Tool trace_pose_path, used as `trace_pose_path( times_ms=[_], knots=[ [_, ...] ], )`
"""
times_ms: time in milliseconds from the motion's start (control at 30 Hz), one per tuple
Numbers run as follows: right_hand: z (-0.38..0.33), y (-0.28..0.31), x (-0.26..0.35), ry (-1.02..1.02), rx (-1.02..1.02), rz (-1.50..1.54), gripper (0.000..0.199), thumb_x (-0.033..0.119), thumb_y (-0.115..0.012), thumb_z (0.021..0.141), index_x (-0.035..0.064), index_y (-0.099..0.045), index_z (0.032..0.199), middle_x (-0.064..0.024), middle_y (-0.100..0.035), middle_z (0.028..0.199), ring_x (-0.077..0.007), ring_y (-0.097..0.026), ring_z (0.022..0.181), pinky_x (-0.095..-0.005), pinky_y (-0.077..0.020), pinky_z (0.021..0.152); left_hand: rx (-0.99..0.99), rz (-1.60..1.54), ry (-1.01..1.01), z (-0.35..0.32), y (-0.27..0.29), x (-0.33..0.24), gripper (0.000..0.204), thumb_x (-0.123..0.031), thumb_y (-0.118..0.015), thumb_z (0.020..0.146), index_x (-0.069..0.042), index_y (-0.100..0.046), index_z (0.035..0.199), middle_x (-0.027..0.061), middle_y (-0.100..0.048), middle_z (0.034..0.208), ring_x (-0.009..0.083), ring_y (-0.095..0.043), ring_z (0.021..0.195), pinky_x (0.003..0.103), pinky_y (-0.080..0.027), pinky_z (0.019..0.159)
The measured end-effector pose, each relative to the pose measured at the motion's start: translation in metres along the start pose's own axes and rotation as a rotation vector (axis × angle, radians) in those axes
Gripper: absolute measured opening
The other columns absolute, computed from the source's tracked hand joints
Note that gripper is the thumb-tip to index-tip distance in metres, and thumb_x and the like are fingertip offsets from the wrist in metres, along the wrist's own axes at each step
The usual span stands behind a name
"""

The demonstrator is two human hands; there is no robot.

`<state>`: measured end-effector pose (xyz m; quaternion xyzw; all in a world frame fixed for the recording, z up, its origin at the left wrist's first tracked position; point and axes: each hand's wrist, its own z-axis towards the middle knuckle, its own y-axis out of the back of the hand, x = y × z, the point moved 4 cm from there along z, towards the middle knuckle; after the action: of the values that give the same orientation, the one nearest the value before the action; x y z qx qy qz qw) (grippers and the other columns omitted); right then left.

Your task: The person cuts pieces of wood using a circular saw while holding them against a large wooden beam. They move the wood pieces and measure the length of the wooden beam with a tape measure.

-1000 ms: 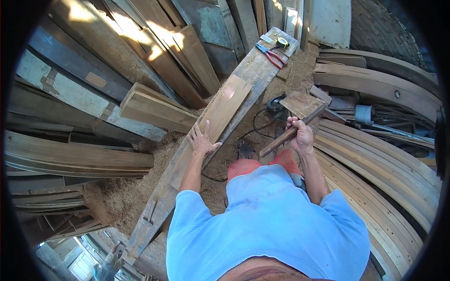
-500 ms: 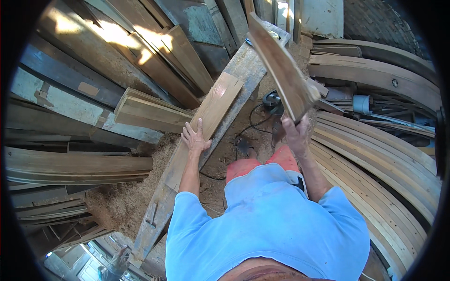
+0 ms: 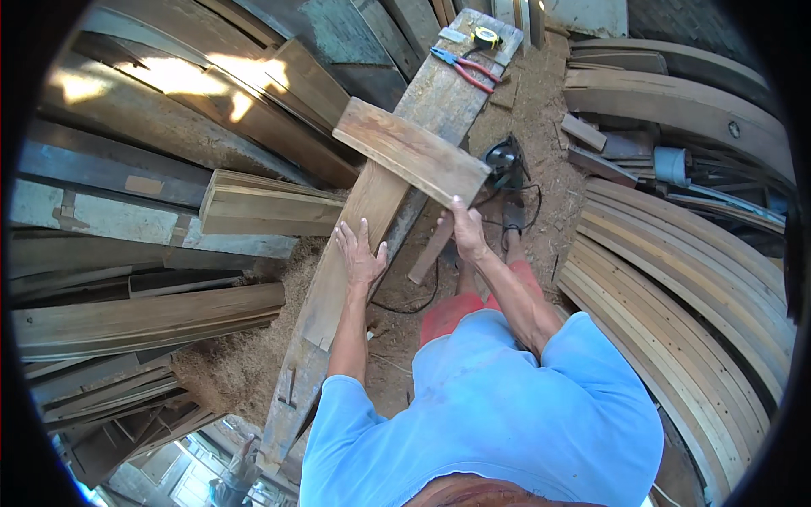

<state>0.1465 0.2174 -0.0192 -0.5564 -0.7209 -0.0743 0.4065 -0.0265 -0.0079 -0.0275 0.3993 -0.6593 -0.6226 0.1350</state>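
My right hand (image 3: pixel 470 230) grips the near right end of a short wooden board (image 3: pixel 414 152). This board slants over a longer plank (image 3: pixel 369 201) on the narrow workbench (image 3: pixel 435 106); whether the two touch I cannot tell. My left hand (image 3: pixel 361 258) lies on the long plank, fingers spread. Just below my right hand is a small wood strip (image 3: pixel 429 252); whether it is held or loose is unclear. At the bench's far end rest pliers (image 3: pixel 465 68) with red handles and a yellow-and-black tape measure (image 3: pixel 486 37).
A corded power tool (image 3: pixel 502 157) sits on the sawdust-strewn floor by my feet. Curved timbers (image 3: pixel 667 291) are stacked at right. Boards (image 3: pixel 270 203) lean at left beside a sawdust heap (image 3: pixel 224 367). Another person (image 3: pixel 232 486) shows at the lower left.
My right hand has swung the short board down and leftward, from upright at the right to across the bench. The pliers and tape measure are now uncovered. My left hand stays on the plank.
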Motion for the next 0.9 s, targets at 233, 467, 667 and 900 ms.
trace_pose_path(
  times_ms=[233, 467, 667, 900],
  knots=[
    [0.022, -0.024, -0.048, -0.274, 0.175, -0.117, 0.05, 0.041, -0.06, 0.106, -0.0053, -0.059, 0.124, -0.0176, -0.067, 0.118, -0.0304, -0.067, 0.11, -0.056, -0.0562, 0.097, 0.109, -0.098, -0.085, 0.005, 0.014, -0.03, 0.112, -0.048, -0.083, 0.081, -0.004, -0.025, 0.166, 0.0411, -0.01, 0.168, 0.0609, -0.002, 0.156, 0.069, -0.009, 0.126],
    [0.047, -0.06, -0.057, -0.329, 0.003, -0.173, 0.043, 0.035, -0.072, 0.101, 0.0022, -0.058, 0.125, -0.0133, -0.069, 0.115, -0.0297, -0.07, 0.099, -0.0534, -0.0581, 0.085, 0.156, 0.042, -0.169, 0.006, 0.016, -0.045, 0.12, -0.048, -0.089, 0.073, -0.022, -0.022, 0.169, 0.0356, -0.004, 0.172, 0.0593, 0.002, 0.157, 0.075, -0.004, 0.122],
    [0.065, -0.065, -0.052, -0.326, -0.054, -0.239, 0.041, 0.035, -0.075, 0.098, -0.0041, -0.067, 0.108, -0.0183, -0.071, 0.108, -0.0334, -0.071, 0.096, -0.0562, -0.0607, 0.084, 0.121, 0.013, -0.235, 0.021, 0.009, -0.038, 0.103, -0.031, -0.088, 0.076, -0.041, -0.036, 0.164, 0.0331, -0.005, 0.173, 0.0592, 0.001, 0.158, 0.076, -0.004, 0.121],
    [0.071, -0.06, -0.054, -0.27, -0.038, -0.182, 0.044, 0.037, -0.072, 0.1, -0.0059, -0.069, 0.107, -0.0202, -0.07, 0.108, -0.0343, -0.071, 0.099, -0.0568, -0.0622, 0.083, 0.046, 0.004, -0.25, 0.021, 0.009, -0.041, 0.099, -0.033, -0.085, 0.078, -0.045, -0.036, 0.163, 0.0328, -0.008, 0.173, 0.0593, 0.001, 0.157, 0.079, -0.004, 0.119]
  ],
)
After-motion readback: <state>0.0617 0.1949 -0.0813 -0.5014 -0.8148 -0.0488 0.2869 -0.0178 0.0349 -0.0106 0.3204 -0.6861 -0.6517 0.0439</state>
